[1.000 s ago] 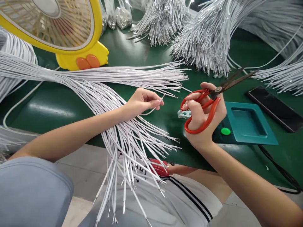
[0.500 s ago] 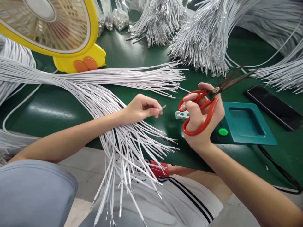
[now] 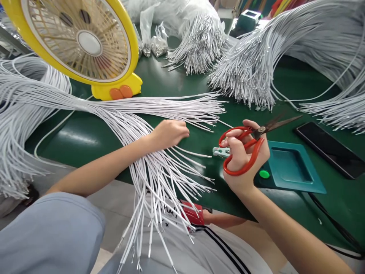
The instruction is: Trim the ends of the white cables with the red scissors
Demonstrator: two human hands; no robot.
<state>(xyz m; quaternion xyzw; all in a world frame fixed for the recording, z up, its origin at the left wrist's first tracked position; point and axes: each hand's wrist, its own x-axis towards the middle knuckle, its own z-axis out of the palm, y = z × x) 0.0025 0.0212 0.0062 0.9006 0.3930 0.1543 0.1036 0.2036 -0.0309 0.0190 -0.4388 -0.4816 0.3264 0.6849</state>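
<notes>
Head cam, L to R: yellow fan (image 3: 89,43) on the green tabletop (image 3: 171,82); white wires (image 3: 94,107) run lengthwise rightward, one branch splaying beneath the left hand (image 3: 169,134), the nearer one. Its grip's curled, can't tell if it's holding any. Metal clip (image 3: 221,152) btwn hands. Right hand (image 3: 239,152) has scissors (image 3: 260,131) by the handles, blades aimed away from wires; then tray (image 3: 315,179), phone (image 3: 327,148).
</notes>
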